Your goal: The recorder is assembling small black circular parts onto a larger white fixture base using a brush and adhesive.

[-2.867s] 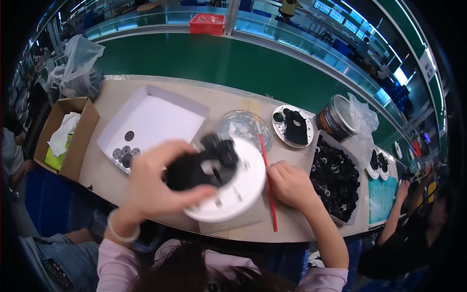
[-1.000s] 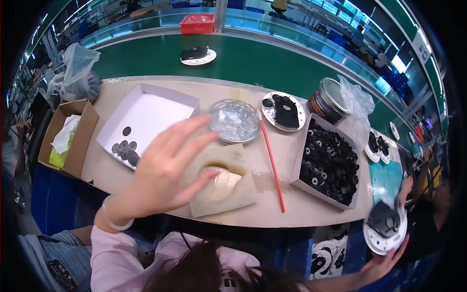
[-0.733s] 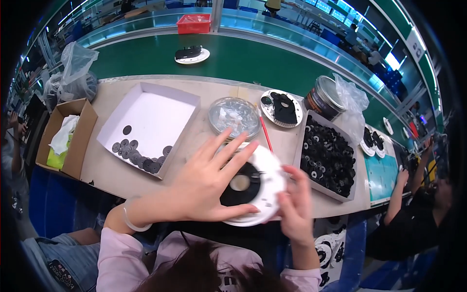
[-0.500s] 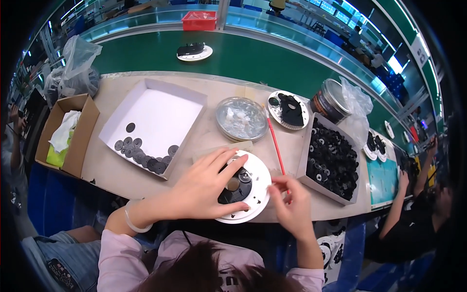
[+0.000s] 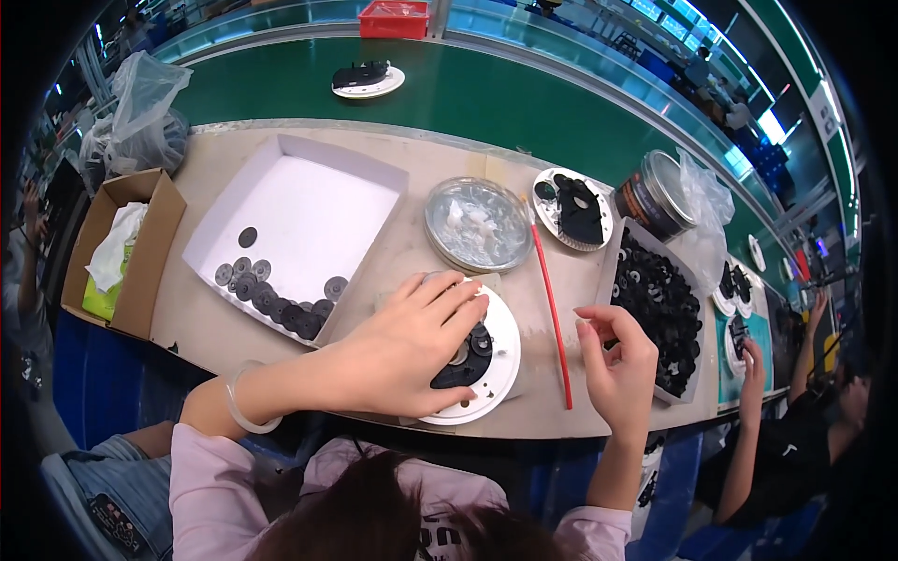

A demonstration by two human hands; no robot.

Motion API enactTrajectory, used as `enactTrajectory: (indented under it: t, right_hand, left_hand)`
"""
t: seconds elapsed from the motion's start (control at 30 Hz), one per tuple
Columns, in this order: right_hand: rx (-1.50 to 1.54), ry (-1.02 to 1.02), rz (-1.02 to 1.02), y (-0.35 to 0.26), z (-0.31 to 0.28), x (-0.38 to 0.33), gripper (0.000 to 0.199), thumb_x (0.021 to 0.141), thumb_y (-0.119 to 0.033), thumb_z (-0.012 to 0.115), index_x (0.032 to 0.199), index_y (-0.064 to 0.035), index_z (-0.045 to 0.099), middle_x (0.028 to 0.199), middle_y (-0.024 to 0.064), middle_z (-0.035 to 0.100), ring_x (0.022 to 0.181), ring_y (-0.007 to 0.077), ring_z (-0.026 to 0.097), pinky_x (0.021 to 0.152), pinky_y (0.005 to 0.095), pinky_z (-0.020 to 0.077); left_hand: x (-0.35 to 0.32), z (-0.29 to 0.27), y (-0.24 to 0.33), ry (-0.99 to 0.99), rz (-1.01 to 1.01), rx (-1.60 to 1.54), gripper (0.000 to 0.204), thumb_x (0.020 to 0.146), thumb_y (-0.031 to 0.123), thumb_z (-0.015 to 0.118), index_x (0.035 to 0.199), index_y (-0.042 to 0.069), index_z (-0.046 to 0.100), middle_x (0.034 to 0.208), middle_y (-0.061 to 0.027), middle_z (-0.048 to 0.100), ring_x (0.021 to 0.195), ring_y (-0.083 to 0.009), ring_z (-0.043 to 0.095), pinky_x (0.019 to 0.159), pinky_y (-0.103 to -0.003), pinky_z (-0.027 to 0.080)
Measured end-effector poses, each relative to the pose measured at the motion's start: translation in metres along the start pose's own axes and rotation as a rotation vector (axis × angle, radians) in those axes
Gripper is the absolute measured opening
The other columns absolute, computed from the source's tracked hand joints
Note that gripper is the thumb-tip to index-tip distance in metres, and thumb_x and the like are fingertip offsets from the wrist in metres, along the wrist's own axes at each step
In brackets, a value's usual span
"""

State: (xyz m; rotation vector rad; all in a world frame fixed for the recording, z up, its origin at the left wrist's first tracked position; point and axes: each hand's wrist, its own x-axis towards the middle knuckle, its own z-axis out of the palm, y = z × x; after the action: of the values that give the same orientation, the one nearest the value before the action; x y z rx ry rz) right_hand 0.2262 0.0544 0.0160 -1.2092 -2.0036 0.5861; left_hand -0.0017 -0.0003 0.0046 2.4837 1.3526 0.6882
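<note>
A white round plate [image 5: 505,351] with a black plastic part [image 5: 458,371] on it lies at the table's near edge. My left hand [image 5: 402,346] lies across the plate's left side and holds it, fingers over the far rim and thumb on its near face. A small grey gear [image 5: 459,353] on the black part is half covered by my fingers. My right hand [image 5: 617,360] is raised, between a red-handled brush [image 5: 552,318] and a box of small black parts [image 5: 650,271]. Its fingers are loosely bent, thumb and forefinger slightly apart, with nothing seen between them.
A shallow white box [image 5: 299,201] with several dark gears stands left, beside a cardboard box [image 5: 164,248]. Beyond the plate are a clear round dish [image 5: 477,224], another white plate [image 5: 603,201] and a tin [image 5: 655,201]. A co-worker's hand [image 5: 753,360] shows at right.
My right hand has moved right, away from the plate's edge, and the brush's lower end now shows. The fingers of my left hand have drawn closer together over the plate.
</note>
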Motion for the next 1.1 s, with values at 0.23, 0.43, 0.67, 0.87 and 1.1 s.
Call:
enactTrajectory:
  t: [0.23, 0.43, 0.67, 0.87, 1.1]
  right_hand:
    - [-0.437, -0.132, -0.111, 0.029, 0.012, 0.046, 0.024, 0.074, -0.007, 0.062, 0.098, -0.0018, 0.059, 0.085, 0.0100, 0.061, 0.064, 0.0229, 0.056, 0.062, 0.0328, 0.0451]
    - [-0.553, -0.194, -0.115, 0.072, 0.005, 0.128, 0.091, 0.056, -0.021, 0.080, 0.130, -0.0023, 0.030, 0.133, 0.0198, 0.035, 0.125, 0.0331, 0.032, 0.103, 0.0356, 0.0290]
    - [-0.431, -0.581, -0.034, 0.093, 0.014, 0.185, 0.119, 0.046, -0.033, 0.082, 0.139, -0.0033, 0.014, 0.139, 0.0224, 0.023, 0.129, 0.0312, 0.028, 0.106, 0.0337, 0.0239]
    - [-0.501, -0.576, 0.079, 0.105, 0.011, 0.202, 0.117, 0.045, -0.037, 0.080, 0.138, -0.0018, 0.018, 0.137, 0.0207, 0.028, 0.125, 0.0297, 0.033, 0.105, 0.0327, 0.0268]
    - [-0.425, -0.553, -0.012, 0.090, -0.004, 0.188, 0.115, 0.049, -0.029, 0.081, 0.139, -0.0046, 0.015, 0.142, 0.0185, 0.020, 0.133, 0.0277, 0.020, 0.108, 0.0325, 0.0181]
  left_hand:
    - [0.001, 0.001, 0.001, -0.040, 0.022, -0.088, 0.068, 0.065, 0.030, 0.073, 0.116, -0.004, 0.043, 0.121, -0.0201, 0.044, 0.116, -0.0370, 0.038, 0.097, -0.043, 0.031]
    - [0.002, 0.004, -0.001, -0.020, 0.014, -0.080, 0.069, 0.063, 0.030, 0.073, 0.114, -0.004, 0.043, 0.121, -0.0207, 0.044, 0.115, -0.0360, 0.040, 0.095, -0.045, 0.032]
    - [0.003, 0.005, -0.004, -0.020, 0.021, -0.085, 0.069, 0.061, 0.030, 0.073, 0.114, -0.004, 0.044, 0.122, -0.0209, 0.044, 0.114, -0.0356, 0.041, 0.095, -0.045, 0.032]
    - [0.003, 0.004, -0.011, -0.023, 0.073, -0.150, 0.069, 0.063, 0.029, 0.072, 0.116, -0.005, 0.043, 0.122, -0.0205, 0.044, 0.114, -0.0349, 0.040, 0.096, -0.044, 0.031]
    - [0.009, 0.002, -0.015, -0.129, 0.164, -0.144, 0.069, 0.067, 0.031, 0.069, 0.119, -0.005, 0.041, 0.122, -0.0212, 0.044, 0.116, -0.0344, 0.039, 0.099, -0.043, 0.029]
